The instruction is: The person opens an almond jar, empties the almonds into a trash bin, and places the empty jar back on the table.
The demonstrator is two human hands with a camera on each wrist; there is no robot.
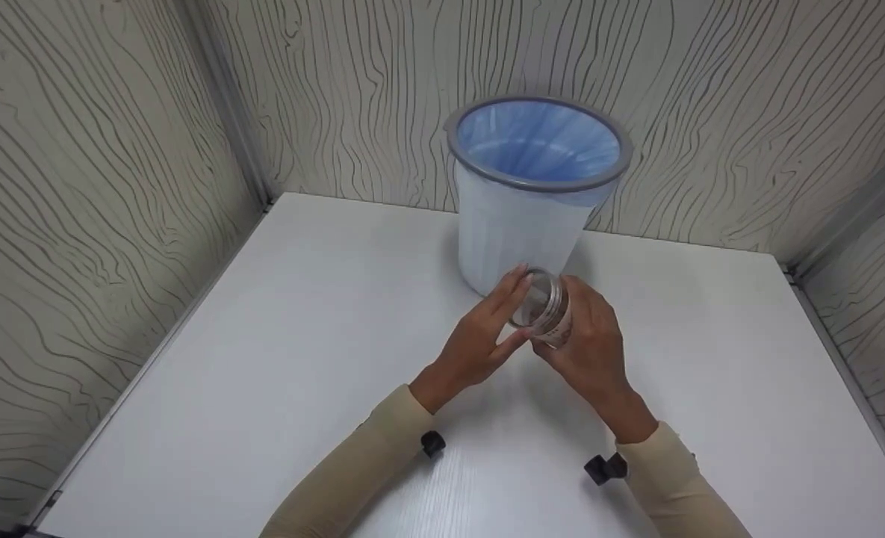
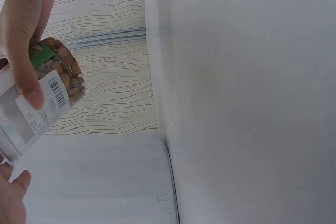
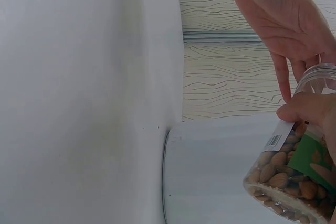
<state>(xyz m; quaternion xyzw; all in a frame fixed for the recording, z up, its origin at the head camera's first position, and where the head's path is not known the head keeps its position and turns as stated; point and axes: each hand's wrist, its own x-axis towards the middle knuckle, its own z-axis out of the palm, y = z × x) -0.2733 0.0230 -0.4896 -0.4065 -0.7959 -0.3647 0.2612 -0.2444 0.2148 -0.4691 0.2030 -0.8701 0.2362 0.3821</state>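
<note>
A clear plastic jar (image 1: 556,329) of almonds, with a green label and a white barcode sticker, is tilted above the table with its round mouth toward the left hand. My right hand (image 1: 591,340) grips the jar's body, its thumb lying along the side in the left wrist view. My left hand (image 1: 479,336) is at the jar's mouth, its fingers fairly straight and its thumb spread apart on the near side of the rim. The almonds (image 3: 286,179) lie toward the jar's base in the right wrist view.
A white bin (image 1: 517,232) with a grey rim and blue liner stands just behind the hands on the white table (image 1: 300,336). Wood-grain patterned panels (image 1: 337,97) enclose the back and sides. Small black pieces (image 1: 605,469) sit at both sleeve cuffs.
</note>
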